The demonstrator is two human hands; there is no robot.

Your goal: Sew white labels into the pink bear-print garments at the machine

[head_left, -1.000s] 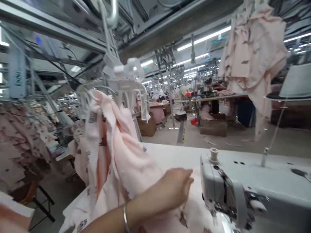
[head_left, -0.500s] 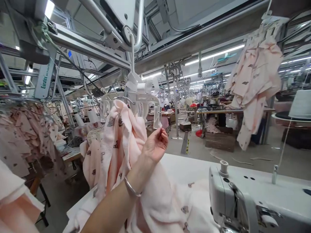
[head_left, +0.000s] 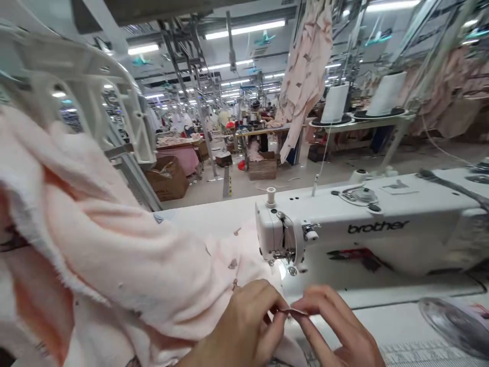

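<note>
Pale pink printed fabric (head_left: 183,275) spreads over the white sewing table and runs up to the left, where it hangs by a white plastic hanger (head_left: 82,76). Just in front of the sewing machine's needle area (head_left: 284,255), my left hand (head_left: 248,321) pinches a small folded edge of this fabric between thumb and fingers. My right hand (head_left: 340,329) closes on the same edge from the other side, its fingertips almost meeting those of the left. Both hands partly cover the fabric below them.
The white Brother sewing machine (head_left: 367,224) fills the right side. Red-handled snips (head_left: 359,255) lie behind the hands, under its arm. A clear dish-like object (head_left: 454,326) sits at right, near ruler markings (head_left: 420,351). Thread cones (head_left: 335,104) stand beyond the machine.
The view has swung right and down. My left hand has come away from the hanger to the fabric edge by the needle. My right hand has come into view, pinching that edge.
</note>
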